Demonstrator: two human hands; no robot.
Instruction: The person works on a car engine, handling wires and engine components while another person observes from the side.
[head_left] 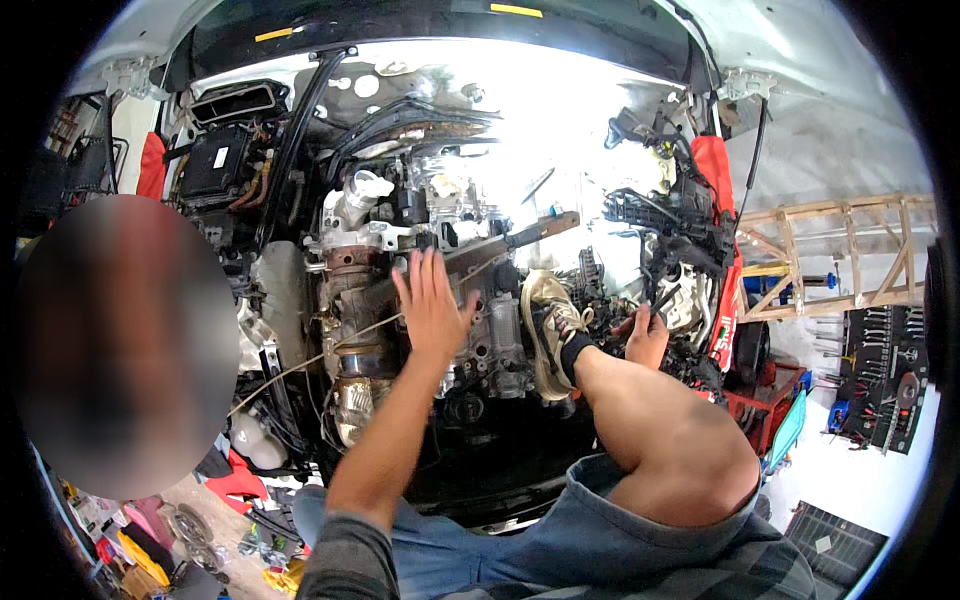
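My left hand [432,312] lies flat with fingers apart over the top of the engine [503,345], against a long rusty metal bar [475,259] that slants up to the right. A thin pale cord [310,362] runs from lower left to beside this hand. On the right, my right hand [647,337] is closed near a tangle of dark wiring. A thin dark piece shows by its fingertips, too small to name. Between the hands, my foot in a tan and black sneaker [548,335] rests in the engine bay, knee bent.
A black fuse-box-like unit [212,160] sits at the far left of the bay. Red covers [712,180] drape the fender. Beyond are a wooden frame [850,255], a tool board [880,375] and a red cart [765,400]. A blurred patch hides the left side.
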